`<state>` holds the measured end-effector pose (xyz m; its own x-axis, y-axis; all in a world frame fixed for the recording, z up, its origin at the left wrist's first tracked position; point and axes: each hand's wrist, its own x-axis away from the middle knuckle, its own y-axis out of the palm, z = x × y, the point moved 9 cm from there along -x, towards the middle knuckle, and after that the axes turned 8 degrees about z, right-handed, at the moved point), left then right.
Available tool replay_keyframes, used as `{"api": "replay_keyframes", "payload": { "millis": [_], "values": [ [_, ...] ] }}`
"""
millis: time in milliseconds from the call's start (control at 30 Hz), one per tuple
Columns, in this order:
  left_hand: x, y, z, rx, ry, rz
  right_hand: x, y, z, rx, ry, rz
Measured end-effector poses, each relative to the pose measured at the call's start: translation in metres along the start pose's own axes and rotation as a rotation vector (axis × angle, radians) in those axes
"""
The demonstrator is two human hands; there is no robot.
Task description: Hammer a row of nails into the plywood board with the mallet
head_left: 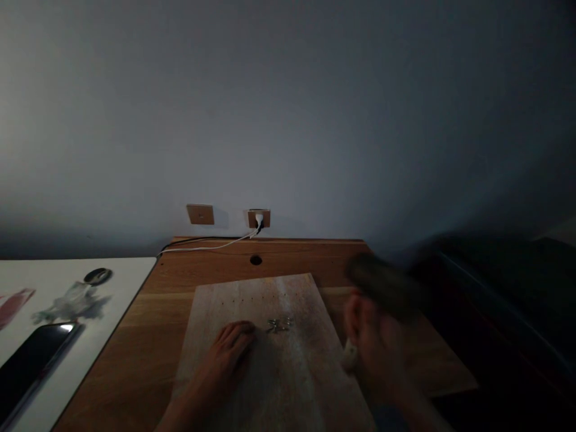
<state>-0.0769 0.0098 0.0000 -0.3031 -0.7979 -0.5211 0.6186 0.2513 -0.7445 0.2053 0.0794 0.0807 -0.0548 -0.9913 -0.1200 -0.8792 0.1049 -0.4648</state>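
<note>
A pale wooden board (274,384) lies on the brown desk. My left hand (231,345) rests on the board, its fingers loosely bent and nothing visible in them; the thumb side is in shadow. Just right of those fingertips is a small pile of metal nails (279,325). A row of small dark points (252,299) runs across the far part of the board. Raised over the board's right edge, my right hand (371,336) is closed around a hammer (382,285). Motion blurs its thick dark head, and a pale handle end shows below the fist.
On the left, a white table (121,312) bears a phone (38,360), a crumpled clear plastic bag (74,303) and a dark round item (98,276). Behind the desk (148,324) are a wall socket with a plug (259,219) and cables. A dark area borders the right.
</note>
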Motion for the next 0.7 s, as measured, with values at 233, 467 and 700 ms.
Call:
{"api": "replay_keyframes", "payload": {
  "millis": [233, 467, 700],
  "values": [
    [0.000, 0.001, 0.000, -0.001, 0.002, -0.005, -0.046, 0.086, 0.047, 0.255, 0.138, -0.231],
    [0.000, 0.002, 0.001, 0.007, -0.006, -0.034, -0.043, 0.015, -0.051, -0.107, 0.008, -0.162],
    [-0.013, 0.010, 0.004, -0.048, -0.001, -0.083, -0.038, -0.019, -0.073, -0.168, -0.121, -0.197]
  ]
}}
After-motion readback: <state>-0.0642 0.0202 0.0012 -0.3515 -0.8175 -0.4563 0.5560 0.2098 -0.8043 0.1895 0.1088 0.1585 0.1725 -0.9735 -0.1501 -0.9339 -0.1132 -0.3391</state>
